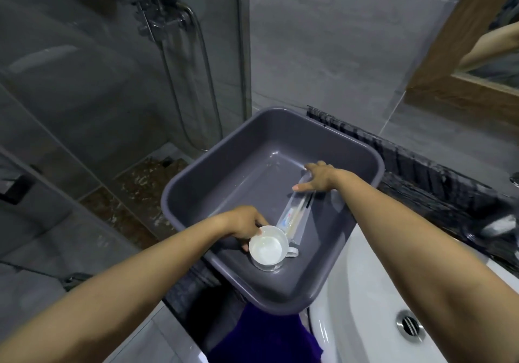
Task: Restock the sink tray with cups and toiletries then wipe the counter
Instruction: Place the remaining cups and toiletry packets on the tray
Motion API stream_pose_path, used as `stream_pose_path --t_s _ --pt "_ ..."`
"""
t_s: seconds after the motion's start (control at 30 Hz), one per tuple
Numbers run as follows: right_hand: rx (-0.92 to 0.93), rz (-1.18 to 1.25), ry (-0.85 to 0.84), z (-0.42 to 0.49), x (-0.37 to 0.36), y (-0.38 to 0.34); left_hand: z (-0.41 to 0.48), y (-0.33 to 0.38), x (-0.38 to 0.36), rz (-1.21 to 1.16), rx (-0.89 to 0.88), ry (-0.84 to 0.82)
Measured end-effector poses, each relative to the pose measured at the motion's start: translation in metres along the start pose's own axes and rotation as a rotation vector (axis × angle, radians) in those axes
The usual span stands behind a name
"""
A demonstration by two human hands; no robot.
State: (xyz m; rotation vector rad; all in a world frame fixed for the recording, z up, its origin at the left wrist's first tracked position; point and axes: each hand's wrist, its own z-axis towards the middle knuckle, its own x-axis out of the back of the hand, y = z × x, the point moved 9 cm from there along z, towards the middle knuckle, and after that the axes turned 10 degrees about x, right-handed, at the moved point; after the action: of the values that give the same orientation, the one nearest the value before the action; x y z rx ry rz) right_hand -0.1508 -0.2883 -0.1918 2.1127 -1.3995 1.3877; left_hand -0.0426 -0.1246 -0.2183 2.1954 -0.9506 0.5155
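- A shower hose (196, 62) hangs behind a glass door (84, 96) at the far left.
- The left hand (245, 223) reaches into the tray, its fingers curled over the rim of a white cup (266, 247) and holding it.
- The cup stands upright on the tray floor by the near left wall, with its handle pointing right and touching the near end of a packet.
- The grey tray (280, 138) is deep and square. It sits on the dark counter (421, 183), with its near right side over the edge of the sink.
- A purple towel (266, 337) hangs below the tray's near corner.
- A clear toothbrush packet (295, 214) lies flat on the tray floor, running from beside the cup towards the far right wall.
- The right hand (320, 179) rests on the far end of the packet with its fingers spread and straight, pressing down rather than gripping.
- The white sink (365, 306) lies to the right of the tray, with its metal drain (410, 326) near the bottom edge.
- A tap (494, 225) stands on the counter at the far right, blurred.
- A wood-framed mirror (460, 62) hangs on the grey tiled wall above.
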Motion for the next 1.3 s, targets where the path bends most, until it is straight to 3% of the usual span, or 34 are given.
stream_pose_path --t_s 0.9,1.3 --pt "-0.018 0.138 0.076 0.017 0.003 0.007 0.009 -0.014 0.020 -0.167 0.087 0.001" --pt "-0.046 0.140 0.007 0.018 -0.004 0.006 0.006 -0.016 0.017 -0.222 0.118 0.006"
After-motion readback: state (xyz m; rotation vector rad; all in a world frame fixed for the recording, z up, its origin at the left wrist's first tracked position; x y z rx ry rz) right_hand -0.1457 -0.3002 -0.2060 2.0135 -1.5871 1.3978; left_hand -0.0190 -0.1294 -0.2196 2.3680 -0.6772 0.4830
